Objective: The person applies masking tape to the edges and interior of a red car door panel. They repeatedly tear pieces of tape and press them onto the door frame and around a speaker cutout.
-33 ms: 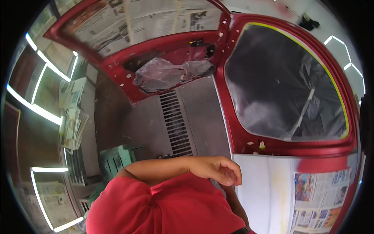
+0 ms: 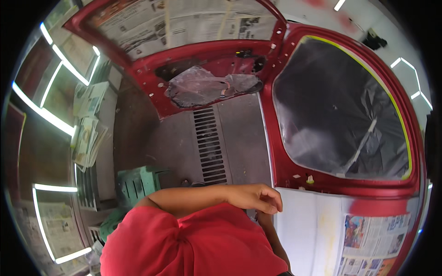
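My left hand (image 2: pixel 255 198) hangs in front of my chest, its forearm crossing from the left. The fingers bend loosely, with a gap between thumb and fingers and nothing visible in them. Its fingertips appear in front of the edge of a whitish car body panel (image 2: pixel 306 227); contact cannot be told. Under it, my right hand (image 2: pixel 263 218) is mostly hidden, and its fingers do not show. To the right stands a red car body whose window opening is covered with dark plastic sheeting (image 2: pixel 322 106), edged with yellow tape. A red car door (image 2: pixel 202 48) stands open ahead.
Newspaper (image 2: pixel 207 23) masks the door's window, and clear plastic (image 2: pixel 195 87) covers its inner panel. A slotted floor grate (image 2: pixel 210 145) runs between door and me. At left are a green plastic stool (image 2: pixel 138 184), stacked newspapers (image 2: pixel 90 140) and bright light tubes (image 2: pixel 43 110).
The view has shifted slightly, so the car and door appear lower and a little to the right. My left hand's fingers look slightly less curled.
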`<state>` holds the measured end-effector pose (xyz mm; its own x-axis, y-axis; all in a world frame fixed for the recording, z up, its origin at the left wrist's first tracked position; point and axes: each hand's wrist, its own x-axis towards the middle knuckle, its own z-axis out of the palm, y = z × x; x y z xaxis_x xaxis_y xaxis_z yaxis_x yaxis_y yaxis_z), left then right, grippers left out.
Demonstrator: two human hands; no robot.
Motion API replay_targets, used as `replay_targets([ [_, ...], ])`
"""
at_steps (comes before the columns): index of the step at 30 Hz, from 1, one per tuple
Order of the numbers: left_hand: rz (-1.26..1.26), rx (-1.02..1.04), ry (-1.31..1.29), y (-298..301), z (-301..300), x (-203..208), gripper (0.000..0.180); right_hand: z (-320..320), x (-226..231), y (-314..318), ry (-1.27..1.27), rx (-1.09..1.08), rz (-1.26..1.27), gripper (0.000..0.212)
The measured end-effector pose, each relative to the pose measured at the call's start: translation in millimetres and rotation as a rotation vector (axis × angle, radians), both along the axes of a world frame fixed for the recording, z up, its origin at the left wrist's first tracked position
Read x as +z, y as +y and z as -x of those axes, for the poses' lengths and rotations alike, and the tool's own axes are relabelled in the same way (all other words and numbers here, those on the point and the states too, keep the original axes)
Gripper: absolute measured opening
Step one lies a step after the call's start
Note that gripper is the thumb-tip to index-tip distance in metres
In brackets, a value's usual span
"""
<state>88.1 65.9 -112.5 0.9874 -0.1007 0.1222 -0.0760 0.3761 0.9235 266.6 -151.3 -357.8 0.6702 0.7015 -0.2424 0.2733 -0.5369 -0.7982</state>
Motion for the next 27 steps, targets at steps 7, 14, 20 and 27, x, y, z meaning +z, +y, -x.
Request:
replay_targets([
  [7, -1.638, 0.930, 0.336, 40.5, 156.8, -189.4, 0.044, 98.8, 62.2, 148.5, 0.402, 0.671, 0.316, 0.031],
  [14, -0.936, 1.006, 0.704, 89.9, 305.9, -168.8, 0.027, 229.8, 90.0, 325.4, 0.745, 0.830, 0.302, 0.028],
  [20, -0.258, 1.635, 1.207, 87.8, 393.7, -238.9, 0.026, 201.3, -29.1, 428.1, -0.030, 1.020, 0.331, 0.028],
  [27, 0.759, 2.702, 1.342, 104.4, 567.6, -327.8, 0.028, 121.7, -149.0, 484.5, 0.048, 0.544, 1.242, 0.028],
])
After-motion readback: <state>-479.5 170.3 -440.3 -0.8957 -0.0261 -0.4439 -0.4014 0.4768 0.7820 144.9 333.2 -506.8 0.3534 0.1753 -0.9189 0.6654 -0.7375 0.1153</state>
